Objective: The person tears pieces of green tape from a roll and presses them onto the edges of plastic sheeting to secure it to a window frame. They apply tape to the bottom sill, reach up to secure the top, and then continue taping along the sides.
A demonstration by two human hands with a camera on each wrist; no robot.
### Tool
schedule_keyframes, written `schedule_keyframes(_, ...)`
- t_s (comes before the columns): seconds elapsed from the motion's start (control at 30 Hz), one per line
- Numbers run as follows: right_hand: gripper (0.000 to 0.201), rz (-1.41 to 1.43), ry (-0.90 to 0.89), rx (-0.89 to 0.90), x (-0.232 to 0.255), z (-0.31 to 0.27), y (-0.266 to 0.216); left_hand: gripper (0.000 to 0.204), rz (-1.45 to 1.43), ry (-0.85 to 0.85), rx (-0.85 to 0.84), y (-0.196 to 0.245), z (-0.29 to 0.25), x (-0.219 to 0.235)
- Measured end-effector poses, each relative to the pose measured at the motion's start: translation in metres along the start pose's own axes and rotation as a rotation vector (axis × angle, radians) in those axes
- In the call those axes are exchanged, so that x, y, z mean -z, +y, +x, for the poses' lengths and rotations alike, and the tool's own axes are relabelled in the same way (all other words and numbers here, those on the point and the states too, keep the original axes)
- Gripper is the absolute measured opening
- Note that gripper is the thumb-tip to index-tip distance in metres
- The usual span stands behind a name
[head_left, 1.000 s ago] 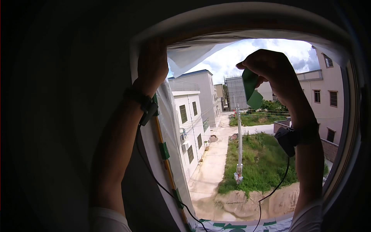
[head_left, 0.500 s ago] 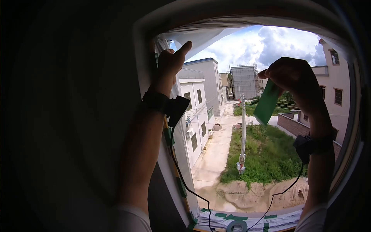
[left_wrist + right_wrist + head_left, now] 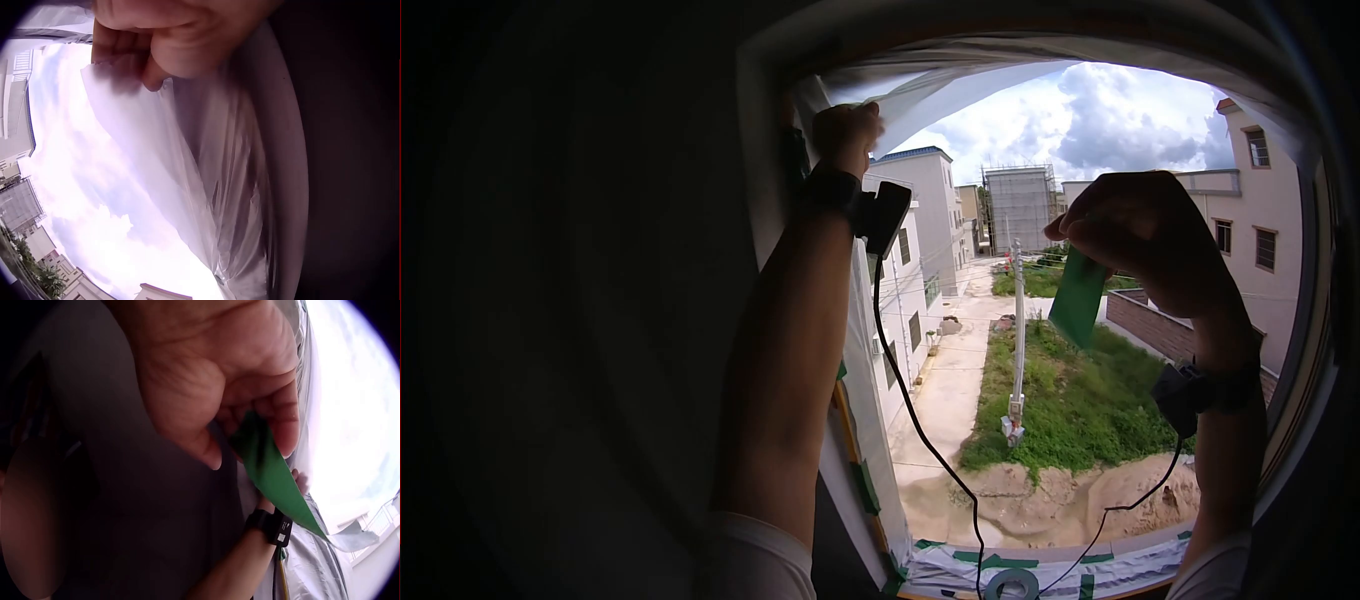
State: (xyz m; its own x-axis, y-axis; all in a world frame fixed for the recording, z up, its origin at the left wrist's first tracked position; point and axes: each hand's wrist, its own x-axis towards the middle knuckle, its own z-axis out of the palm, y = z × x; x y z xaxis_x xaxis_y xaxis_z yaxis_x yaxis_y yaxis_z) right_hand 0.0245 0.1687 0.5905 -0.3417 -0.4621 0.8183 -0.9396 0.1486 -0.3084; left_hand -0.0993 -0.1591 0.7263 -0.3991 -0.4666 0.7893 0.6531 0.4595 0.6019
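Note:
At the window's upper left corner my left hand pinches the edge of a thin, translucent plastic sheet. The sheet hangs in folds along the top of the opening. Thumb and fingers meet at its edge in the left wrist view. My right hand is raised in front of the window on the right. It holds one end of a strip of green tape in its bent fingers, and the strip's other end dangles free, slightly curled.
Pieces of green tape line the left of the window frame. On the plastic-covered sill stands a tape roll. Black cables hang from both wrist cameras. Outside are buildings, a pole and grass. A dark wall fills the left.
My left hand left the upper left corner of the frame, opened with the thumb out, then took hold of the plastic sheet. My right hand came lower, keeping the tape strip.

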Motion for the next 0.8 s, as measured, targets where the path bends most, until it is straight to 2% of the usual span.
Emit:
schedule_keyframes(0.03,0.013,-0.001,0.000,-0.002,-0.002,0.001,-0.002,0.023,-0.001,-0.001,0.001,-0.004,0.009,-0.004)
schedule_keyframes(0.1,0.014,-0.064,-0.038,0.019,-0.004,0.005,-0.004,0.023,0.272,0.169,-0.103,-0.012,0.028,-0.012)
schedule_keyframes(0.13,0.014,-0.064,-0.036,0.017,-0.005,0.009,-0.001,0.023,0.272,0.166,-0.104,-0.017,0.040,-0.017)
schedule_keyframes(0.2,0.016,-0.113,-0.062,0.175,-0.008,0.019,0.011,0.022,0.594,0.183,-0.271,-0.020,0.049,-0.025)
schedule_keyframes(0.23,0.016,-0.113,-0.055,0.172,-0.009,0.023,0.015,0.022,0.700,0.191,-0.330,-0.018,0.048,-0.029)
schedule_keyframes(0.27,0.017,-0.065,-0.063,0.117,-0.012,0.028,0.017,0.021,1.028,0.186,-0.415,-0.015,0.048,-0.036)
schedule_keyframes(0.33,0.018,-0.015,-0.064,0.063,-0.018,0.037,0.021,0.021,1.357,0.178,-0.506,0.000,0.042,-0.037)
schedule_keyframes(0.4,0.019,-0.008,-0.042,0.107,-0.021,0.043,0.024,0.020,1.556,-0.055,-0.440,0.013,0.032,-0.036)
schedule_keyframes(0.5,0.020,-0.022,-0.012,0.019,-0.015,0.034,0.015,0.018,1.628,-0.009,-0.422,0.029,0.002,-0.036)
schedule_keyframes(0.53,0.020,-0.019,-0.010,0.016,-0.013,0.033,0.019,0.018,1.630,-0.013,-0.425,0.022,0.008,-0.037)
schedule_keyframes(0.57,0.021,-0.143,0.014,0.165,-0.010,0.034,0.024,0.019,1.633,0.045,-0.433,0.014,0.018,-0.036)
schedule_keyframes(0.63,0.023,-0.265,0.037,0.316,-0.008,0.033,0.033,0.023,1.637,0.105,-0.439,-0.003,0.035,-0.045)
schedule_keyframes(0.7,0.025,-0.268,0.078,0.335,-0.009,0.031,0.048,0.013,1.784,0.013,-0.311,-0.015,0.048,-0.058)
schedule_keyframes(0.77,0.028,-0.284,0.108,0.358,-0.010,0.029,0.068,0.017,1.876,-0.029,-0.222,-0.059,0.061,-0.053)
schedule_keyframes(0.8,0.028,-0.134,0.093,0.243,-0.010,0.027,0.070,0.016,1.940,0.269,-0.579,-0.085,0.075,-0.037)
